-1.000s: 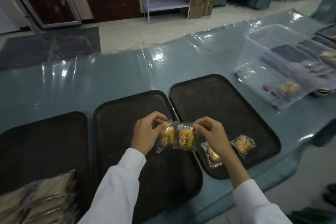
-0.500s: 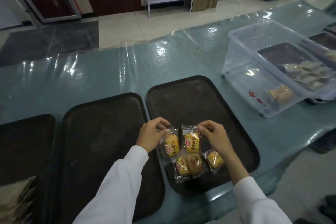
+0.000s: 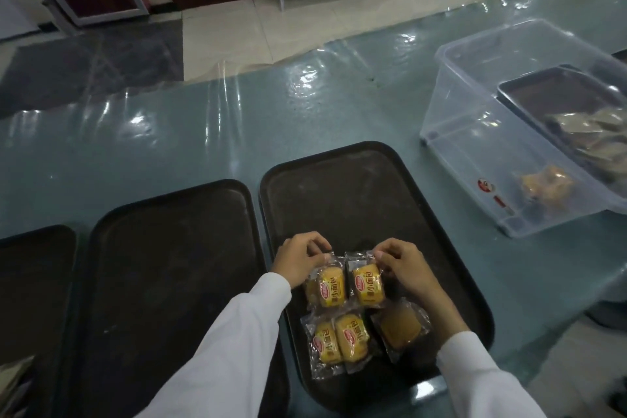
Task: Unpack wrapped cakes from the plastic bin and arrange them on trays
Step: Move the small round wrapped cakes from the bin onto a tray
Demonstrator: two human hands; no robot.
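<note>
Yellow cakes going down on tray [image 3: 366, 180]: left hand [image 3: 298, 263] pinches left cake [image 3: 328, 290], right hand [image 3: 402, 266] pinches right cake [image 3: 368, 287]. Placing step. Next: release, reach for bin [image 3: 475, 132].

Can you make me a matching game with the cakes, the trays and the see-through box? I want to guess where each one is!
Things:
1. left hand
2. right hand
3. plastic bin
4. middle tray

Places or states:
A. far right on the table
B. pinches the left cake of the top row
C. bare, no cakes on it
D. pinches the right cake of the top row

Pairs: 1-B, 2-D, 3-A, 4-C
</note>
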